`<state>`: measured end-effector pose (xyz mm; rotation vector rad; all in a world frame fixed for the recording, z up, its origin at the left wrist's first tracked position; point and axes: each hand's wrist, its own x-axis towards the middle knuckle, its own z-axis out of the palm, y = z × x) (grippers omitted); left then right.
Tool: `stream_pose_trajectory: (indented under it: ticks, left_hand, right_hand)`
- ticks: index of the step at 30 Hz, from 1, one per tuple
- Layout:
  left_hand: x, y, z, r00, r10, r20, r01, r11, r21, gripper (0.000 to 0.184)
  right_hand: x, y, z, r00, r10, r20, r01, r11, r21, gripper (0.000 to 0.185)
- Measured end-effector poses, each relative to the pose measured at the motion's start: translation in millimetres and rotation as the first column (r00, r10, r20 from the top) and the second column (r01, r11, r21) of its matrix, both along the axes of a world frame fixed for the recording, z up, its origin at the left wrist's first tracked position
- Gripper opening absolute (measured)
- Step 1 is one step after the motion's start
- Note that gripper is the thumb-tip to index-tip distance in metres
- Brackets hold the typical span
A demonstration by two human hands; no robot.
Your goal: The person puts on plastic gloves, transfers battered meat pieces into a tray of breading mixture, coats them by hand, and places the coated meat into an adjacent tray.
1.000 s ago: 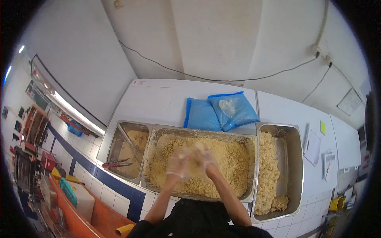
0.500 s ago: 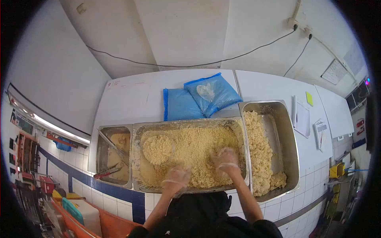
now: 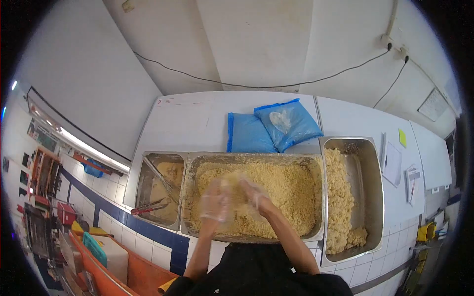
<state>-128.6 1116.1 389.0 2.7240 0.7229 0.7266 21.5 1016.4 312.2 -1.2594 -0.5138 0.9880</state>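
Note:
My left hand point(image 3: 216, 202), in a clear plastic glove, is over the left part of a steel tray point(image 3: 323, 197) filled with pale yellow crumbs point(image 3: 291, 192). Close to its right is my gloved right hand point(image 3: 256, 195), tilted inward toward it. A blurred crumb-coloured patch point(image 3: 234, 182) shows between the two hands; whether they hold it cannot be made out. Motion smears the fingers of both hands. To the right, a second steel tray point(image 3: 376, 197) carries a row of crumb-coated pieces point(image 3: 338, 202) along its left side.
At the left, a smaller steel pan point(image 3: 181, 170) contains pale batter, a whisk point(image 3: 163, 175) and red-handled tongs point(image 3: 148, 207). Two blue bags point(image 3: 251, 133) lie behind the crumb tray. Papers point(image 3: 392, 165) and a yellow note point(image 3: 402, 137) are on the right of the table.
My hands have come closer together, the right one moving leftward across the crumbs. The round crumb mound at the tray's left no longer shows distinctly. The whole view has shifted.

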Motion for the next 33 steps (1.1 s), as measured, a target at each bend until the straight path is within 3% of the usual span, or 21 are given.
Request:
stream_pose_trajectory:
  ticks: [1,2,5,6,8,9,10,12,13,15,16,19,22,25,26,28,29,30,31,32,33]
  left_hand:
    - [-10.9,1.7,9.2,0.978,0.204,0.05,-0.175,0.922,-0.344,0.03]
    - [-22.7,2.3,12.7,0.913,0.407,0.025,-0.296,0.704,-0.646,0.032]
    - [-58.9,12.2,-29.4,0.902,0.432,0.018,-0.379,0.811,-0.445,0.032]
    - [-70.7,18.4,-53.5,0.898,0.441,0.015,-0.403,0.834,-0.376,0.032]
    - [-85.0,42.6,-137.1,0.917,0.337,-0.212,-0.398,0.79,-0.467,0.038]
    - [-89.5,53.0,-174.6,0.915,0.283,-0.289,-0.396,0.772,-0.498,0.04]
    - [-79.7,46.9,-175.5,0.931,0.269,-0.248,-0.366,0.713,-0.599,0.041]
    - [-50.2,24.5,-135.1,0.927,0.374,-0.017,-0.178,0.4,-0.899,0.045]
    - [-42.2,16.0,-116.3,0.889,0.452,0.072,-0.053,0.258,-0.965,0.048]
    - [-30.3,1.9,-77.7,0.812,0.559,0.169,0.123,0.118,-0.985,0.055]
    - [-25.8,-2.4,-61.4,0.79,0.585,0.185,0.159,0.096,-0.983,0.058]
    - [-37.2,11.2,-83.7,0.867,0.488,0.104,0.069,0.089,-0.994,0.056]
    - [-45.3,21.0,-86.7,0.933,0.356,0.061,0.013,0.136,-0.991,0.052]
    - [-54.2,17.5,-87.3,0.929,0.367,0.046,-0.027,0.193,-0.981,0.048]
    - [-55.7,15.7,-88.9,0.891,0.446,0.082,-0.008,0.196,-0.981,0.046]
    - [-63.9,25.6,-85.3,0.902,0.42,0.099,0.033,0.162,-0.986,0.046]
    - [-67.4,30.5,-82.2,0.914,0.39,0.111,0.067,0.123,-0.99,0.047]
    - [-65.0,27.0,-73.3,0.914,0.391,0.109,0.063,0.13,-0.99,0.047]
    - [-62.2,22.2,-64.9,0.906,0.388,0.17,0.069,0.262,-0.963,0.046]
    - [-61.1,20.3,-58.6,0.895,0.381,0.233,0.073,0.389,-0.918,0.046]
    - [-63.8,22.8,-57.9,0.89,0.391,0.235,0.068,0.395,-0.916,0.046]
  right_hand:
    - [0.0,1.7,19.7,0.99,0.072,-0.125,-0.074,0.997,-0.007,0.044]
    - [-0.8,4.3,30.5,0.958,0.146,-0.247,-0.151,0.989,0.001,0.045]
    - [10.4,-30.5,4.6,1.0,-0.006,-0.021,0.01,0.973,0.23,0.043]
    - [26.0,-48.8,-14.0,0.894,-0.057,0.444,0.019,0.996,0.088,0.04]
    - [40.3,-74.1,18.8,0.767,0.02,0.642,0.16,0.962,-0.221,0.033]
    - [45.1,-90.1,44.6,0.902,0.007,0.431,0.184,0.898,-0.4,0.031]
    - [46.0,-106.9,35.6,0.905,-0.004,0.425,0.2,0.886,-0.418,0.031]
    - [47.9,-147.3,14.1,0.675,0.096,0.732,0.405,0.78,-0.476,0.033]
    - [46.7,-156.5,16.1,0.68,0.09,0.728,0.422,0.763,-0.489,0.033]
    - [43.5,-161.3,28.5,0.724,0.425,0.543,0.256,0.566,-0.784,0.055]
    - [39.1,-161.4,39.9,0.733,0.415,0.538,0.26,0.561,-0.786,0.055]
    - [24.4,-158.7,53.9,0.692,0.528,0.493,0.162,0.552,-0.818,0.067]
    - [18.3,-146.5,-5.5,0.673,0.503,0.543,-0.034,0.753,-0.657,0.07]
    - [-1.2,-117.5,-73.1,0.544,0.642,0.541,-0.161,0.712,-0.683,0.075]
    - [-10.2,-100.9,-79.7,0.341,0.548,0.764,-0.2,0.836,-0.51,0.077]
    - [-27.1,-68.0,-62.4,0.122,0.369,0.921,-0.289,0.901,-0.323,0.079]
    - [-39.4,-51.1,-31.2,0.467,0.454,0.759,-0.156,0.887,-0.434,0.067]
    - [-44.1,-46.0,-25.5,0.627,0.456,0.632,-0.119,0.857,-0.501,0.061]
    - [-48.7,-40.9,-19.9,0.766,0.41,0.495,-0.077,0.823,-0.562,0.055]
    - [-46.5,-41.1,-19.8,0.575,0.503,0.645,-0.203,0.852,-0.483,0.052]
    - [-46.3,-40.1,-19.0,0.455,0.533,0.714,-0.282,0.846,-0.452,0.051]
